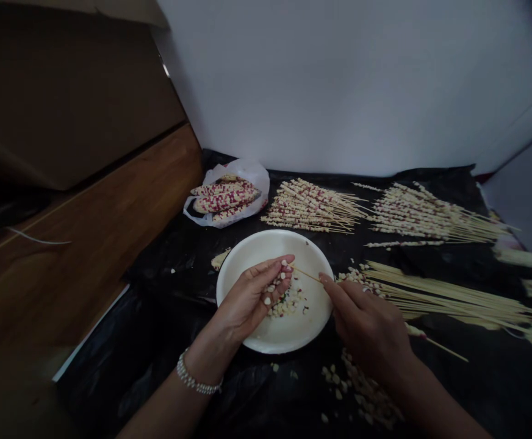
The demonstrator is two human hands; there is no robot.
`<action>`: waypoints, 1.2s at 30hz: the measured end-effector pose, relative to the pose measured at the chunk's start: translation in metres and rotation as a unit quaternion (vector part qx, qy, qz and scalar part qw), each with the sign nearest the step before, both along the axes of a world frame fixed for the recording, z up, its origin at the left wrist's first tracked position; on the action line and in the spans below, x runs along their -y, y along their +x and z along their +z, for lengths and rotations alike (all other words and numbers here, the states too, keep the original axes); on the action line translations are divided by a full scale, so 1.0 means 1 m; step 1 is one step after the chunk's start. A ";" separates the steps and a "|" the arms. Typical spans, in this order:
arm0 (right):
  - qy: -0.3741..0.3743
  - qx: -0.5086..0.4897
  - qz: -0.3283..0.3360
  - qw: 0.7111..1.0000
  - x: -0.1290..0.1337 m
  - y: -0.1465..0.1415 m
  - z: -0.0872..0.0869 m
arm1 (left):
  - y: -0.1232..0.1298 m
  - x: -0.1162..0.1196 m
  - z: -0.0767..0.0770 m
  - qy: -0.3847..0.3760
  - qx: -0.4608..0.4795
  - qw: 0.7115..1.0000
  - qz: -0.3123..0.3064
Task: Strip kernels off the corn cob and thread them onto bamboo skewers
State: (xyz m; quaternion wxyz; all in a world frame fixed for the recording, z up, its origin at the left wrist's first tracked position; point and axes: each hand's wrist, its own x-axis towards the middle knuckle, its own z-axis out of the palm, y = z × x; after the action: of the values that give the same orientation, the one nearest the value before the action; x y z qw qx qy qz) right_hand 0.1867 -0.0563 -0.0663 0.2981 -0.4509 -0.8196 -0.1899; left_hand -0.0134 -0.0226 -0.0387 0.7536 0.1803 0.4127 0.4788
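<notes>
Over a white bowl (233,329), my left hand (257,292) cups several corn kernels (270,286). Its thumb and fingertips pinch one pale kernel (285,263) at the tip of a thin wooden skewer (306,274). My right hand (369,317) is closed round the other end of that skewer, at the bowl's right rim. Loose kernels (288,302) lie at the bottom of the bowl, partly hidden by my left hand.
Behind the bowl are a plastic bag (261,177) of red-and-white corn cobs (227,200) and two piles of kernel-threaded skewers (312,207). Bare skewers (458,296) lie at right. Scattered kernels (362,390) are on the black plastic sheet (165,323). A pale wall (339,91) stands behind.
</notes>
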 end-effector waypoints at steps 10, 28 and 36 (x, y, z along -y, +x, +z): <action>0.010 0.003 0.004 1.000 0.001 0.001 0.000 | 0.000 -0.001 -0.004 -0.009 -0.005 1.000 0.019; 0.013 0.012 0.044 0.999 0.002 0.005 0.007 | -0.007 0.001 -0.003 0.032 -0.087 0.995 -0.037; 0.041 0.001 0.040 0.998 0.004 0.003 0.000 | -0.003 0.003 -0.001 0.003 -0.060 0.997 -0.046</action>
State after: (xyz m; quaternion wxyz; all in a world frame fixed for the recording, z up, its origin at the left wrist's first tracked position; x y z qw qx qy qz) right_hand 0.1892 -0.0608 -0.0658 0.3228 -0.4048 -0.8289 -0.2118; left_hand -0.0166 -0.0257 -0.0394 0.7480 0.2298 0.4471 0.4335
